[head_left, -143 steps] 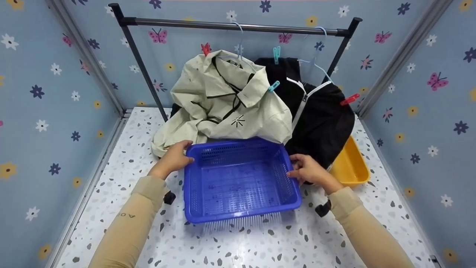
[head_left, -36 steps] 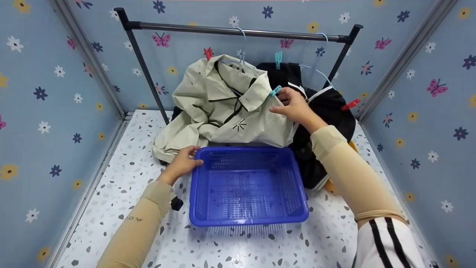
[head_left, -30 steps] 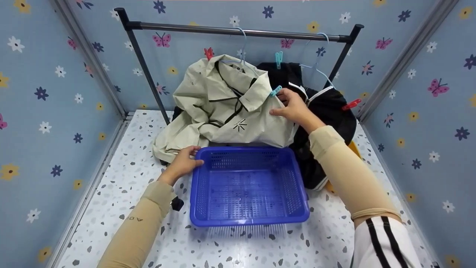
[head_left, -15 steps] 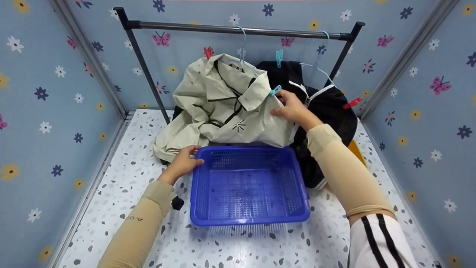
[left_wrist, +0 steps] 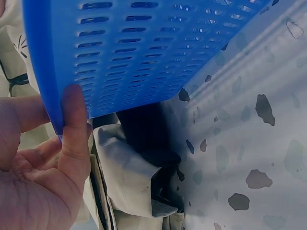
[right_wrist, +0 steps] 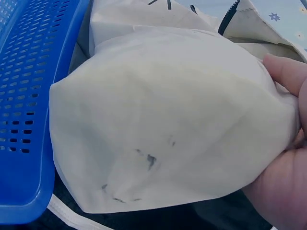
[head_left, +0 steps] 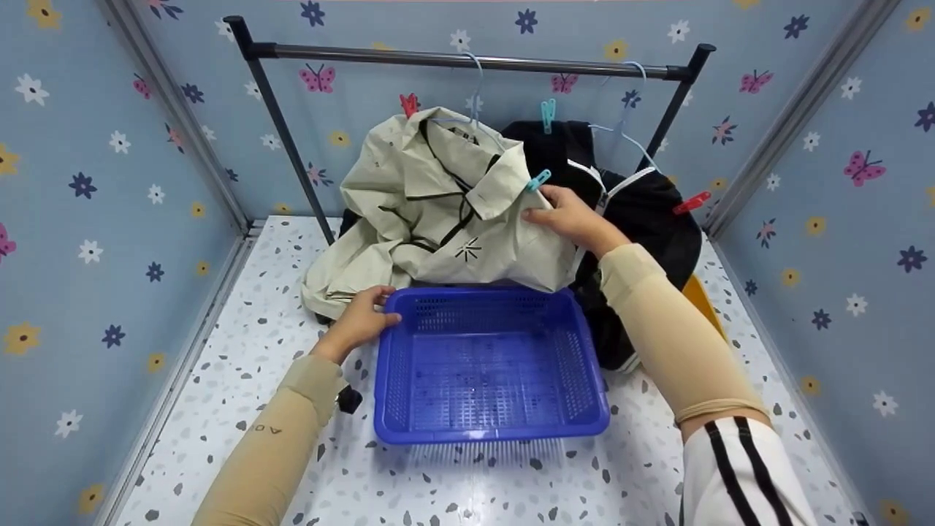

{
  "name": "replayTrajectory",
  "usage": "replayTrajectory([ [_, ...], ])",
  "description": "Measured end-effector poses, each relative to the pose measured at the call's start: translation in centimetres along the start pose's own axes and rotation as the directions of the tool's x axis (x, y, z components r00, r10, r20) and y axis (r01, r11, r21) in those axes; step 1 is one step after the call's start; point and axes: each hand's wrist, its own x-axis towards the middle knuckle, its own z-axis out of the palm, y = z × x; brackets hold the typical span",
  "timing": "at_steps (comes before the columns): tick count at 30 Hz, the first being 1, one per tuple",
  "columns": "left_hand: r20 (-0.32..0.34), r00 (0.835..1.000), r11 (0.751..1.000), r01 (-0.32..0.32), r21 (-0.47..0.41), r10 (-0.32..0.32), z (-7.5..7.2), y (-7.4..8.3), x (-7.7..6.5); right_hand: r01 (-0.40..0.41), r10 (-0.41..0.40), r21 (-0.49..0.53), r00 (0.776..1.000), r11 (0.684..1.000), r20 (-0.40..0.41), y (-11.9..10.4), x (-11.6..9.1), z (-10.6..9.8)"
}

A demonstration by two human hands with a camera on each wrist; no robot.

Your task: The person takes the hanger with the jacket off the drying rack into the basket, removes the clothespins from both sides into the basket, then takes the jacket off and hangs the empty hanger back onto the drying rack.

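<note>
My left hand (head_left: 358, 323) grips the left rim of an empty blue perforated plastic basket (head_left: 489, 439); in the left wrist view its fingers (left_wrist: 74, 139) wrap the rim edge. A beige jacket (head_left: 504, 256) with black trim and cords hangs behind the basket. At its right shoulder, my right hand (head_left: 573, 215) pinches the fabric just under a teal clothespin (head_left: 539, 180). Bunched pale cloth (right_wrist: 163, 110) fills the right wrist view, with thumb and fingers holding it at the right. The jacket's lower edge hangs right at the basket's far rim.
A black jacket (head_left: 650, 226) with a white-edged zip hangs at right, a red clothespin (head_left: 692, 203) on its shoulder. Both hangers hook on a dark metal rack (head_left: 365, 53). Behind my right arm shows a yellow bin (head_left: 705, 307). Patterned walls stand on three sides.
Earlier both hands held the basket's sides; my right hand has since left it and gone up to the beige jacket. In the last half second the teal clothespin and shoulder fabric shifted slightly left.
</note>
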Motion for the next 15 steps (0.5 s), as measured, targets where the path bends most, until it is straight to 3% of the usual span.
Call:
replayTrajectory([
  [5, 0.006, 1.000, 1.000, -0.001, 0.016, 0.001, 0.04, 0.00, -0.06, 0.005, -0.006, -0.024, 0.999, 1.000, -0.037, 0.08, 0.15, 0.38],
  [15, 0.015, 1.000, 1.000, 0.012, -0.015, -0.012, -0.03, -0.06, -0.11, 0.111, -0.120, -0.076, 0.985, 0.991, -0.125, 0.23, 0.32, 0.62],
])
